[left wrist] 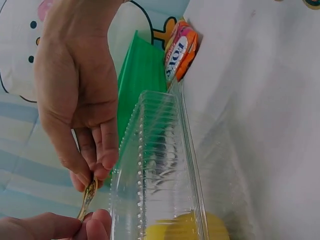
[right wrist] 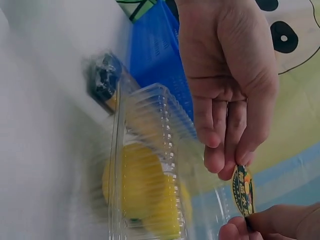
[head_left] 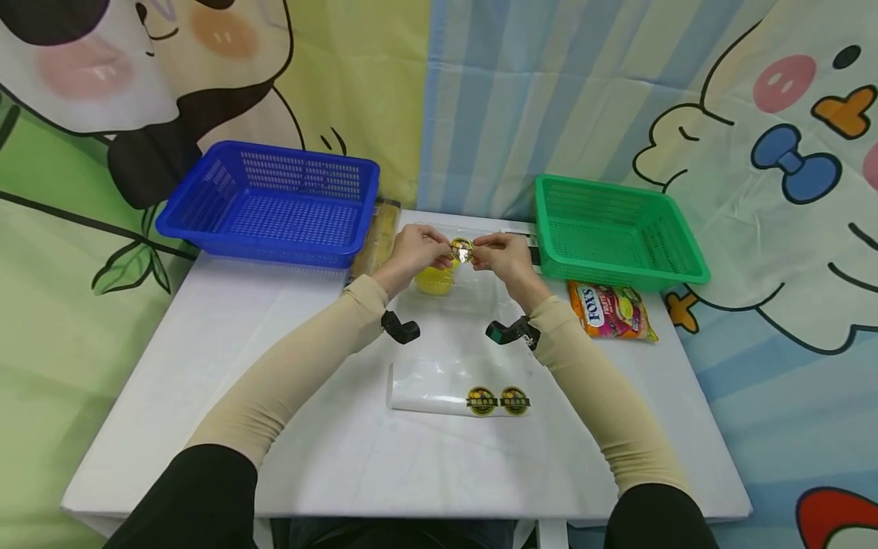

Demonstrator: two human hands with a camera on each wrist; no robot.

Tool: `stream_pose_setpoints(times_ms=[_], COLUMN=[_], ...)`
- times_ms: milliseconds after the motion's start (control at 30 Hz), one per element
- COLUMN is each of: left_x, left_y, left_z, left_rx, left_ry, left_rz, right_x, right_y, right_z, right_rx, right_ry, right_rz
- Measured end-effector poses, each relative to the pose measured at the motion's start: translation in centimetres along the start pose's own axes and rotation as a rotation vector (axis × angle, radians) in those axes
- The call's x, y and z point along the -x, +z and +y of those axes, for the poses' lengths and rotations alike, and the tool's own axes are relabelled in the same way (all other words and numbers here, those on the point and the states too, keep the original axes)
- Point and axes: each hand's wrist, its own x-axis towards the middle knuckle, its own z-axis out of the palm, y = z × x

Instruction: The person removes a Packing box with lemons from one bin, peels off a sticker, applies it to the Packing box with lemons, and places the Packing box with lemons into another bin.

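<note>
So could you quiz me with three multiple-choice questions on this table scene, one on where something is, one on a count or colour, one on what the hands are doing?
1. Where does the candy bag lie?
A. inside the blue basket
B. on the table in front of the green basket
C. under the sticker sheet

2. How many round stickers remain on the sticker sheet near the person?
A. two
B. four
C. none

3. What are the left hand and right hand doing?
A. resting flat on the table
B. both pinching one sticker between them
C. each lifting a basket

Answers:
1 B, the bag lies on the white table by the green basket, not in the blue basket.
2 A, two dark round stickers sit side by side on the sheet.
3 B, the fingertips of both hands meet on the sticker above the clear container.
</note>
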Motion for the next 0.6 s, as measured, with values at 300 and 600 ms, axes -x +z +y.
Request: stream_pose_setpoints(times_ms=[300, 600], left_x=[-0.49, -0.72], left_y=[-0.10, -0.06], left_z=[-0.04, -0.17], left_rx=[-0.048, -0.088], left_ry=[-0.018, -0.023], left_rz=[0.027, 0.009], right_x=[-0.44, -0.83], right_y=[0.42, 0.49], right_z=[-0.02, 0.48], right_rx=[0.057, 0.069], right_ry=[-0.012, 0.000], right_rz=[0.008, 0.033])
